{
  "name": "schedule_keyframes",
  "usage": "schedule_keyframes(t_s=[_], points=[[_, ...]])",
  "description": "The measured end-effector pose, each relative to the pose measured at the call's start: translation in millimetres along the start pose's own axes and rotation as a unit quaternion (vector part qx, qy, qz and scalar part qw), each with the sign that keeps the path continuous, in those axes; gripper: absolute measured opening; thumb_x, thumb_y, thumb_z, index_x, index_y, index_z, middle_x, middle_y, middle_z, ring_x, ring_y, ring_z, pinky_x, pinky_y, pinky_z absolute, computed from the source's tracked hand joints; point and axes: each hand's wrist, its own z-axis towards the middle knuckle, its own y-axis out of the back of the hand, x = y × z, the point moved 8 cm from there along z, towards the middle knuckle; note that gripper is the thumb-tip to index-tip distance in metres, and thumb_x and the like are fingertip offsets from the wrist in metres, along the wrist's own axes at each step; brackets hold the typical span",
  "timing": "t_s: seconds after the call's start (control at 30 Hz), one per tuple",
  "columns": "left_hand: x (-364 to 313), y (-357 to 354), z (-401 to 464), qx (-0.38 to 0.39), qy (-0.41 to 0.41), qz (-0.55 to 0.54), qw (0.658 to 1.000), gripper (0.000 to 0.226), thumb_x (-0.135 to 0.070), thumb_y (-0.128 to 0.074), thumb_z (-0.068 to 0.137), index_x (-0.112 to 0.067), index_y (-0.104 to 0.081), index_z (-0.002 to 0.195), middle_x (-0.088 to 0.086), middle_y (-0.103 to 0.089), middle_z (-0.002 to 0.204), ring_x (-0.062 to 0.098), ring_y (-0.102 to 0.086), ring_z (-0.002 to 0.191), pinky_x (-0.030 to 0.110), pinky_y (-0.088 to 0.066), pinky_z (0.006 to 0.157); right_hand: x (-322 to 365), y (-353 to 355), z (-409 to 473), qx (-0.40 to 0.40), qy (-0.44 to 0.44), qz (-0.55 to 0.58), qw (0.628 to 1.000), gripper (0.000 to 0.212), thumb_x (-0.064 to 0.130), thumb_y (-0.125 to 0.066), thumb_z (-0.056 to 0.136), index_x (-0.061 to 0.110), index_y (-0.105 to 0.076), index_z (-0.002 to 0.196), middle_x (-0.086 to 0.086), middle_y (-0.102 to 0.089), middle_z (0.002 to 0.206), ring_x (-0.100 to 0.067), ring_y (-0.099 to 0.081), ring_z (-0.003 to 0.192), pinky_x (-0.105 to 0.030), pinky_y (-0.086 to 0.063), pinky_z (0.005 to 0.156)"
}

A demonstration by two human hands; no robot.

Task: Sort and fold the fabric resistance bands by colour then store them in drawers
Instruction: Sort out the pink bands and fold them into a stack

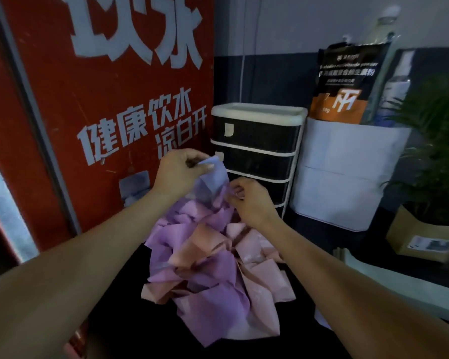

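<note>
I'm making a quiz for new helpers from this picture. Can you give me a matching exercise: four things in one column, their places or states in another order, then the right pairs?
Things:
1. blue band
2. pile of bands
3. drawer unit
4. potted plant

Places or states:
A. far right
B. lifted in the left hand
C. behind the hands, drawers shut
D. heaped on the dark surface

Pairs: 1-B, 2-D, 3-C, 4-A

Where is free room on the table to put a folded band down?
The dark table is bare in front of the pile, on its left side, beside the red panel. A narrower dark strip lies between the pile and the grey board. It is crowded behind: both hands, left and right, the drawers, the white box.
</note>
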Motion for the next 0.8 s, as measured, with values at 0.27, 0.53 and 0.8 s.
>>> schedule_keyframes(t_s=[0.27,0.53,0.8], points=[[-79.5,27.7,-13.0,-0.03,-0.034,-0.08,0.996,0.018,-0.012,-0.066,0.085,-0.014,-0.068,0.103,-0.01,-0.062,0.084,-0.012,-0.057,0.067,0.002,-0.044,0.067,46.0,63.2,-33.0,-0.042,0.047,0.051,0.997,0.039,0.02,-0.071,0.081,0.012,-0.054,0.115,-0.005,-0.053,0.111,-0.017,-0.053,0.092,-0.024,-0.042,0.075],[-112.7,19.2,-43.3,0.007,0.011,-0.187,0.982,0.006,-0.018,-0.061,0.088,-0.022,-0.065,0.087,-0.009,-0.064,0.081,0.0,-0.055,0.072,0.015,-0.044,0.07,45.3,96.8,-79.8,-0.067,0.053,-0.01,0.996,0.018,0.011,-0.063,0.086,0.006,-0.063,0.103,-0.007,-0.061,0.099,-0.015,-0.056,0.078,-0.011,-0.036,0.061],[-99.9,6.2,-70.6,0.012,0.066,-0.13,0.989,0.022,-0.018,-0.057,0.091,-0.015,-0.058,0.069,-0.002,-0.051,0.067,0.009,-0.045,0.063,0.013,-0.038,0.056,21.8,137.0,-119.7,-0.113,0.015,0.002,0.993,0.01,0.006,-0.053,0.09,0.005,-0.063,0.09,-0.007,-0.063,0.078,-0.015,-0.056,0.066,-0.017,-0.04,0.057]])
